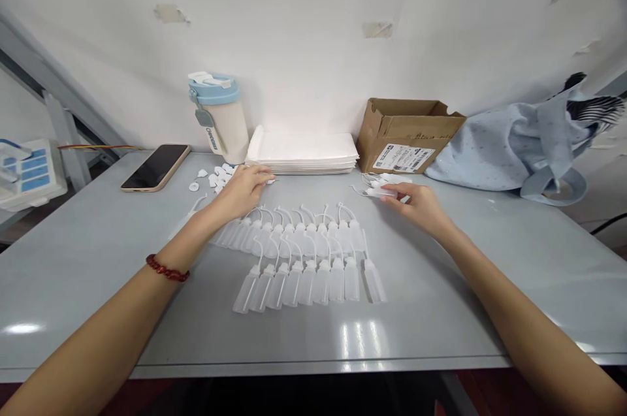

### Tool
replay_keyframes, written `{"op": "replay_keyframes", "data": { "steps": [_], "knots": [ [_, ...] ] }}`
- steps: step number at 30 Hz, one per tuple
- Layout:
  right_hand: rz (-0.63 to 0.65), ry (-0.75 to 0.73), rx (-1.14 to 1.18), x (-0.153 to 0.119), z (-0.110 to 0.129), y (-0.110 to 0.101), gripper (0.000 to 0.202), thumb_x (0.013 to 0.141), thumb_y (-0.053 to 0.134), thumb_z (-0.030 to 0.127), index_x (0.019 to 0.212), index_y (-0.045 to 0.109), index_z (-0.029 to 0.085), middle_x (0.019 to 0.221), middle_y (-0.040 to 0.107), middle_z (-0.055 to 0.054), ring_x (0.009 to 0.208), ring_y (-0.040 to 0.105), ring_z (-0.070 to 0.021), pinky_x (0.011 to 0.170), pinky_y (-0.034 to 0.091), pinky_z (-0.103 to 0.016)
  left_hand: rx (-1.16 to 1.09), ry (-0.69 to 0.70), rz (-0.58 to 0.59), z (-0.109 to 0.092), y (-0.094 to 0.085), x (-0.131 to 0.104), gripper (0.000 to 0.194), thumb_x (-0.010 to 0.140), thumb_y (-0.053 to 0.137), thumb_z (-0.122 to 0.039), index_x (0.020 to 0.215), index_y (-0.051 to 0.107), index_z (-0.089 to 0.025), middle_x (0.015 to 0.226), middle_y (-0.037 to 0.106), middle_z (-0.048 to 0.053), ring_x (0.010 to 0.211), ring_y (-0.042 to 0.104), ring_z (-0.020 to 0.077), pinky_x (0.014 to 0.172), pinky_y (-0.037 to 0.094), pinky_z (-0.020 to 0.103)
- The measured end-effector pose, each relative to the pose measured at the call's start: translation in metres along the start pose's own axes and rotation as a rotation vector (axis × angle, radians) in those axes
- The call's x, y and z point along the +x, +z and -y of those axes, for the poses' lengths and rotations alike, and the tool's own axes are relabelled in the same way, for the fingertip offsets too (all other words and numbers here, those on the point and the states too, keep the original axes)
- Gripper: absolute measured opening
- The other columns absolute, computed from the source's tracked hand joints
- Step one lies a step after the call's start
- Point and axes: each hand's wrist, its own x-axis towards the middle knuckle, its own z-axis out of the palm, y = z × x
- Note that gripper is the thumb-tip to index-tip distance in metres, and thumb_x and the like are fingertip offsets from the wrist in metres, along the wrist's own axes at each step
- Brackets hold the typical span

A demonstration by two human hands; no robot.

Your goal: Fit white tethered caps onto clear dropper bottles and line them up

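My left hand (243, 190) is over the right side of a pile of small white caps (219, 176), its fingers bent together. One white piece (271, 181) shows right at the fingertips; whether they grip it is partly hidden. At the right, my right hand (416, 204) pinches a small translucent squeeze bottle (380, 192) with a thin curved white tube. More such pieces (394, 178) lie just behind it. Between my arms, two rows of similar bottles lie on the table: a back row (289, 238) and a front row (307, 284). Another bottle (182, 223) is partly behind my left forearm.
A phone (155, 168) lies at the left, near a lidded cup (224, 122). A stack of white sheets or envelopes (302, 153) sits against the wall. An open cardboard box (409, 138) and a light blue cloth bag (499, 145) stand at the back right of the grey table (206, 337).
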Motion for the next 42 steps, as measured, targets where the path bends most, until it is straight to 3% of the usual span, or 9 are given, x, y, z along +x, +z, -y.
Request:
{"op": "replay_keyframes", "data": {
  "steps": [5, 12, 19, 25, 28, 33, 42],
  "knots": [
    [0.011, -0.078, -0.215, -0.002, -0.004, -0.003, 0.029, 0.081, 0.055, 0.037, 0.093, 0.073, 0.019, 0.079, 0.07, -0.008, 0.068, 0.062, -0.022, 0.065, 0.045, -0.032, 0.035, 0.003, 0.076, 0.001, 0.009, -0.002, 0.043, 0.085, 0.032, -0.02, 0.112, 0.065, -0.017, 0.129, 0.057, 0.008, 0.12, 0.047, 0.0278, 0.104, 0.035, 0.044],
    [0.0, 0.025, -0.382, 0.0, -0.012, -0.003, 0.024, 0.081, 0.057, 0.028, 0.098, 0.071, 0.016, 0.092, 0.067, -0.01, 0.07, 0.062, -0.0223, 0.06, 0.043, -0.031, 0.017, -0.017, 0.085, -0.001, 0.005, -0.001, 0.043, 0.083, 0.031, -0.02, 0.106, 0.067, -0.015, 0.116, 0.064, 0.011, 0.109, 0.057, 0.0253, 0.097, 0.042, 0.038],
    [-0.015, 0.038, -0.339, -0.001, -0.011, -0.003, 0.025, 0.079, 0.06, 0.024, 0.1, 0.068, 0.015, 0.099, 0.065, -0.012, 0.074, 0.063, -0.0221, 0.062, 0.045, -0.031, 0.009, -0.069, 0.062, -0.012, -0.003, -0.004, 0.034, 0.082, 0.04, -0.033, 0.084, 0.07, -0.018, 0.101, 0.069, 0.009, 0.092, 0.062, 0.0255, 0.084, 0.047, 0.035],
    [-0.077, -0.065, -0.306, -0.006, -0.008, -0.007, 0.022, 0.08, 0.058, 0.028, 0.096, 0.068, 0.017, 0.094, 0.065, -0.01, 0.07, 0.061, -0.0214, 0.06, 0.044, -0.032, -0.019, -0.221, 0.011, -0.015, -0.005, -0.007, 0.025, 0.075, 0.047, -0.032, 0.078, 0.068, -0.02, 0.086, 0.072, 0.005, 0.08, 0.065, 0.0227, 0.078, 0.048, 0.031],
    [-0.046, -0.082, -0.207, -0.011, 0.002, -0.012, 0.018, 0.079, 0.06, 0.029, 0.089, 0.068, 0.017, 0.087, 0.067, -0.008, 0.069, 0.06, -0.0202, 0.061, 0.044, -0.032, -0.019, -0.28, -0.03, -0.014, -0.005, -0.008, 0.02, 0.072, 0.05, -0.031, 0.074, 0.067, -0.02, 0.079, 0.072, 0.004, 0.079, 0.065, 0.0228, 0.077, 0.048, 0.031],
    [0.161, -0.006, 0.059, -0.024, 0.03, -0.024, 0.019, 0.08, 0.061, 0.037, 0.08, 0.069, 0.019, 0.073, 0.067, -0.004, 0.065, 0.058, -0.0179, 0.058, 0.043, -0.029, -0.053, -0.326, -0.026, -0.013, -0.005, -0.008, 0.021, 0.068, 0.054, -0.03, 0.078, 0.069, -0.019, 0.078, 0.072, 0.004, 0.079, 0.066, 0.0231, 0.078, 0.048, 0.032],
    [0.794, 0.004, 0.235, -0.045, 0.057, -0.038, 0.033, 0.086, 0.053, 0.043, 0.064, 0.059, 0.019, 0.058, 0.061, 0.0, 0.048, 0.051, -0.0115, 0.045, 0.037, -0.024, -0.231, -0.46, -0.098, -0.019, -0.01, -0.007, 0.023, 0.067, 0.059, -0.028, 0.083, 0.069, -0.016, 0.081, 0.072, 0.005, 0.082, 0.067, 0.0236, 0.081, 0.05, 0.033]
  ]
}}
